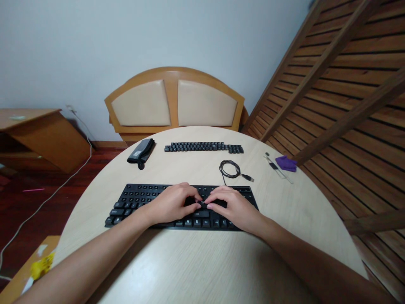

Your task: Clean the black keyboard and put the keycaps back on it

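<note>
A black keyboard (136, 205) lies on the table in front of me; its upper rows show bare switches, while the nearer rows carry keycaps. My left hand (174, 203) reaches over its middle, thumb and index finger pinched at a small black keycap (203, 204). From the other side, my right hand (233, 207) pinches the same keycap between thumb and fingertips. The fingers partly cover it, and I cannot tell whether it sits on a switch. Beyond the keyboard, loose keycaps (199, 147) stand in rows.
The coiled USB cable (230, 174) lies behind the keyboard. A dark grey folded pouch (139, 153) is at the table's back left. A wire puller-like tool (276, 166) and a purple cloth (286, 164) lie at the right. A padded headboard (172, 101) stands behind the round table (303, 219).
</note>
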The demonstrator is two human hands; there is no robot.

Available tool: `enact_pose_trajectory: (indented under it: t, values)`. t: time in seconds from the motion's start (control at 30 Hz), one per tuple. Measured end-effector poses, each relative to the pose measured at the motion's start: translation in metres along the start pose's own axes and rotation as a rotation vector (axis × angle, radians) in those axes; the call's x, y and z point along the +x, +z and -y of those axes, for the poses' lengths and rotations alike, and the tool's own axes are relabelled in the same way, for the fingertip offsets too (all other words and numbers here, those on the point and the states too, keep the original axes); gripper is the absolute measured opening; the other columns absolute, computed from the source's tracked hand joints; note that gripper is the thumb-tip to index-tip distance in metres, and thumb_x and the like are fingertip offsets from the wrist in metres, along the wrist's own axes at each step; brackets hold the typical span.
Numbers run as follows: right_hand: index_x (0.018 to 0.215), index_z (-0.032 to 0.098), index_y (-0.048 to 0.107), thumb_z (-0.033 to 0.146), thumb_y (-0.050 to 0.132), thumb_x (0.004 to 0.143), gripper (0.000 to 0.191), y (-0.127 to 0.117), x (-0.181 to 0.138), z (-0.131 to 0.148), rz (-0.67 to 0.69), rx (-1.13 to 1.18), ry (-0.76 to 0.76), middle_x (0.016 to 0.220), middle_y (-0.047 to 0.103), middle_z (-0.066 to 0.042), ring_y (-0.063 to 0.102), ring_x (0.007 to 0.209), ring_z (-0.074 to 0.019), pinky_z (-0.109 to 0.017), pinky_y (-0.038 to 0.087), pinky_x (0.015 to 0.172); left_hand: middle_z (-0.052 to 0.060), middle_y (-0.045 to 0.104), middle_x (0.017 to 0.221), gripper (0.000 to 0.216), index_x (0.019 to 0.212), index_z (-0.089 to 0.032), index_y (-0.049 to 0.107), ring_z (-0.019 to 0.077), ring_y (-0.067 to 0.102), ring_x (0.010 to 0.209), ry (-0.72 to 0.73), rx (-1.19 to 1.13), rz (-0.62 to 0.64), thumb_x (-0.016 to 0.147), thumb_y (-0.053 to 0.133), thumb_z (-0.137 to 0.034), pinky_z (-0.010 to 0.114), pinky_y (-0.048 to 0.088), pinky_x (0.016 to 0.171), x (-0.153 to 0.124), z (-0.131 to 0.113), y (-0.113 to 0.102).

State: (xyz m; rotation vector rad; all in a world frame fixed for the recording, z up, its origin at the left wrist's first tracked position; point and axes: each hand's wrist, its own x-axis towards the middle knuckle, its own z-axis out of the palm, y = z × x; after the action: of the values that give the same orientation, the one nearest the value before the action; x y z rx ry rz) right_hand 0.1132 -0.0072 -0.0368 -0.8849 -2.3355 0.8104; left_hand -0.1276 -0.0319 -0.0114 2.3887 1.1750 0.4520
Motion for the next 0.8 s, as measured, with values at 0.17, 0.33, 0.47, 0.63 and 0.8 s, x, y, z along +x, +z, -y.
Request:
enact_pose_trajectory:
  t: [0.17, 0.33, 0.47, 0.63, 0.8]
  values:
    - [0.101, 0.026, 0.076, 0.018, 0.072, 0.089, 0.015, 0.0006, 0.0002, -0.0016, 0.025, -0.014, -0.047, 0.102, 0.076, -0.004, 0.065, 0.106, -0.0224, -0.040, 0.048, 0.097, 0.004, 0.073, 0.095, 0.008, 0.097, -0.020, 0.069, 0.0226, 0.065, 0.096, 0.006, -0.013, -0.005, 0.091, 0.067, -0.025, 0.035, 0.052, 0.085, -0.0003, 0.0018, -0.0004]
    - [0.104, 0.026, 0.076, 0.016, 0.073, 0.087, 0.019, -0.0005, -0.0001, -0.0024, 0.027, -0.050, -0.049, 0.104, 0.076, -0.004, 0.064, 0.111, -0.0230, -0.040, 0.049, 0.098, 0.004, 0.072, 0.094, 0.007, 0.095, -0.020, 0.068, 0.0218, 0.065, 0.095, 0.023, -0.031, 0.008, 0.092, 0.067, -0.025, 0.034, 0.051, 0.085, -0.0007, 0.0032, -0.0017]
    - [0.103, 0.026, 0.076, 0.018, 0.072, 0.089, 0.017, -0.0014, 0.0001, -0.0008, 0.036, -0.059, -0.038, 0.105, 0.076, -0.006, 0.065, 0.111, -0.0237, -0.041, 0.050, 0.098, 0.004, 0.072, 0.095, 0.007, 0.095, -0.020, 0.069, 0.0215, 0.066, 0.095, 0.029, -0.039, 0.016, 0.092, 0.067, -0.026, 0.034, 0.051, 0.085, -0.0009, 0.0028, -0.0031]
    - [0.105, 0.025, 0.076, 0.018, 0.071, 0.090, 0.017, -0.0013, 0.0002, -0.0010, 0.036, -0.067, -0.036, 0.105, 0.076, -0.006, 0.064, 0.113, -0.0233, -0.040, 0.050, 0.099, 0.003, 0.073, 0.096, 0.009, 0.099, -0.020, 0.071, 0.0216, 0.066, 0.096, 0.014, -0.058, 0.023, 0.092, 0.068, -0.024, 0.034, 0.051, 0.086, -0.0010, 0.0020, -0.0045]
    - [0.107, 0.026, 0.077, 0.021, 0.069, 0.092, 0.018, -0.0002, -0.0003, -0.0050, 0.034, -0.082, -0.045, 0.107, 0.075, -0.007, 0.065, 0.112, -0.0229, -0.040, 0.051, 0.098, 0.003, 0.075, 0.099, 0.011, 0.102, -0.021, 0.073, 0.0202, 0.067, 0.096, 0.024, -0.089, 0.035, 0.093, 0.066, -0.023, 0.033, 0.050, 0.089, -0.0006, 0.0023, -0.0063]
